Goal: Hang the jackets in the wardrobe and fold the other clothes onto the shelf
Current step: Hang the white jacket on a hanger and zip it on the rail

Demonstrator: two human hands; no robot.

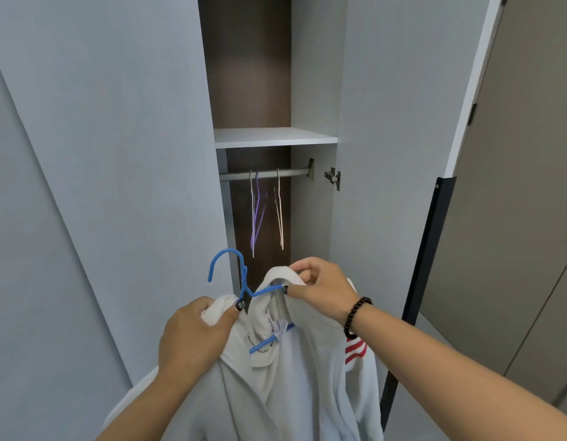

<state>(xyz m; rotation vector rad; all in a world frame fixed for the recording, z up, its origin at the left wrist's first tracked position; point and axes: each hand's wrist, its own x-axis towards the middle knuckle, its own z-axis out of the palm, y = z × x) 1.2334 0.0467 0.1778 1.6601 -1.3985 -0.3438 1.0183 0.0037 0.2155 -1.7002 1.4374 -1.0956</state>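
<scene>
Nearest, the left hand (193, 332) grips one shoulder of the soft white fabric jacket (295, 383), while the right hand (320, 291) pinches its collar over the thin blue wire hanger (244, 281). The limp, light cloth probably slips easily, so the hook is the surer hold. Beyond, the wardrobe's metal rail (266, 174) carries bare pale hangers (279, 211).

I can read no text from here. A small tag (277, 329) inside the collar of the white jacket (295, 383) carries faint marks, too blurred for me to make out. Nothing else I see bears lettering or numbers.
</scene>
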